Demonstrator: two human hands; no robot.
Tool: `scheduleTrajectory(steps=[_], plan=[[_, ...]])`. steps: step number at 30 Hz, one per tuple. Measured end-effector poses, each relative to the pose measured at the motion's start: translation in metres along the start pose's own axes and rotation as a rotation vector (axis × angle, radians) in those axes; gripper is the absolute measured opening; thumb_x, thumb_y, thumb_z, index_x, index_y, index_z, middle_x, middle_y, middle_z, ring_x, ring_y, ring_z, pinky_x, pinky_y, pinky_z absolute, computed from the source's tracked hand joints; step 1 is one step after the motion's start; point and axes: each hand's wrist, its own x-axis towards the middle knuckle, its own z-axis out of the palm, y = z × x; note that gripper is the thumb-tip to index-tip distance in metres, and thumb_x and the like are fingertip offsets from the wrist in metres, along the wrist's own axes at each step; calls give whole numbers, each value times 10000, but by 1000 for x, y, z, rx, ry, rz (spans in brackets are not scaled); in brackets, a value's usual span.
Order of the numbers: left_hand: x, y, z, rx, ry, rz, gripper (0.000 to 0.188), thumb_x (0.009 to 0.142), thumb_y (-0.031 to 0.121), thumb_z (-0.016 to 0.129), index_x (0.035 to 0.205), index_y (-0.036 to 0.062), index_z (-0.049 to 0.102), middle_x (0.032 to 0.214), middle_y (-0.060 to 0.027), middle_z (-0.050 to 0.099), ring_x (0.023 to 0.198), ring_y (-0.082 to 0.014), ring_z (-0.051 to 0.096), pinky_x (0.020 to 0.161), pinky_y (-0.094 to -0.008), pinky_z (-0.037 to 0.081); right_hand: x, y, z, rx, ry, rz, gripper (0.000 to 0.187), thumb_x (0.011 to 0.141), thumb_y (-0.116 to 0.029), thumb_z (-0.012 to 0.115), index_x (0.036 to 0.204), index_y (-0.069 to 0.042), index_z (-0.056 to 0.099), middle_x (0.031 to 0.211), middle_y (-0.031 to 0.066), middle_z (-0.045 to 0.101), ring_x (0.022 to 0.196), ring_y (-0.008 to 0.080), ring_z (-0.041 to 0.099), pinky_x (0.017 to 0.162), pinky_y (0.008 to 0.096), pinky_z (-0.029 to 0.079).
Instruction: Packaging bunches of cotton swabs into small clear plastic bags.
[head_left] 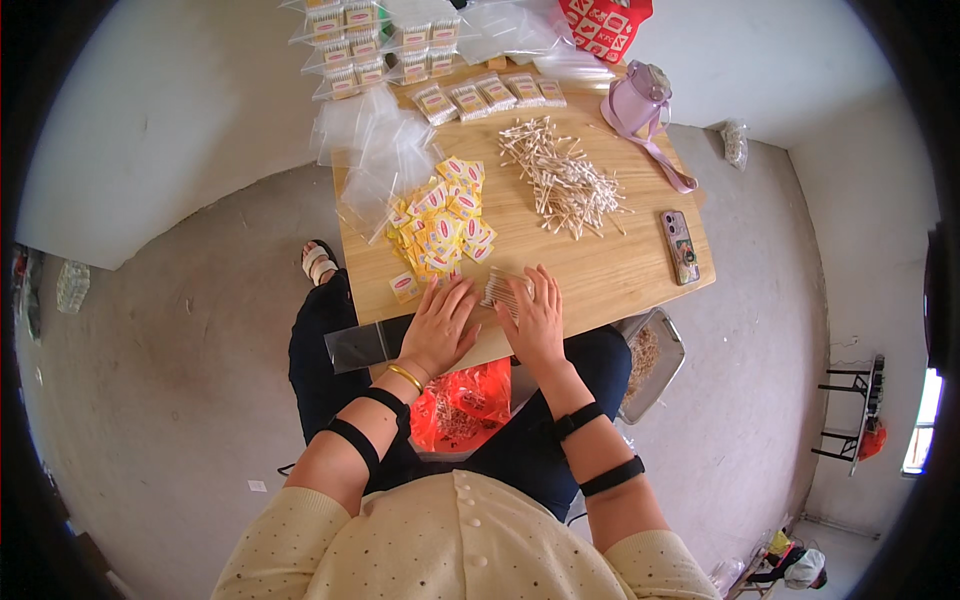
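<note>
A small row of cotton swabs (503, 289) lies on the wooden table (620, 275) near its front edge, between my hands. My right hand (535, 325) is closed around its right side, with thumb and fingers against it; whether a clear bag encloses the swabs I cannot make out. My left hand (437, 325) rests on the table to the left, fingers stretched out and holding nothing. Just beyond its fingertips is a heap of yellow and white printed cards (440, 225). A pile of loose cotton swabs (565, 180) spreads farther back at the right.
Clear plastic bags (375, 140) lie at the back left, near filled swab packs (490, 95). A lilac bottle (640, 100) and a phone (679, 247) occupy the right side. Below are a red bag (462, 400) and a clear bin (655, 365).
</note>
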Motion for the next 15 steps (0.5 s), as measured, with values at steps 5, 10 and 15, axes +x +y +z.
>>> scheduleTrajectory(steps=[5, 10, 15], plan=[[1, 1, -2, -34, -42, -7, 557, 964, 347, 588, 1436, 69, 490, 1512, -121, 445, 1487, -287, 341, 1274, -496, 151, 9, 3, 1, 49, 45, 21, 494, 944, -301, 651, 1348, -30, 564, 1415, 209, 496, 1416, 415, 392, 1195, 520, 291], [0, -1, -3, -14, -17, 9, 580, 972, 367, 564, 1438, 37, 466, 1508, -134, 448, 1477, -292, 357, 1271, -504, 157, 9, 4, 0, 63, -96, 59, 502, 944, -317, 647, 1347, -31, 558, 1415, 174, 516, 1368, 344, 458, 1184, 493, 322], [0, 1, -5, -38, -26, 21, 633, 970, 374, 569, 1477, 26, 416, 1525, -141, 427, 1490, -298, 338, 1278, -506, 127, 15, 9, -2, 93, -42, 75, 494, 946, -314, 641, 1347, -36, 559, 1384, 164, 538, 1358, 338, 463, 1180, 485, 325]])
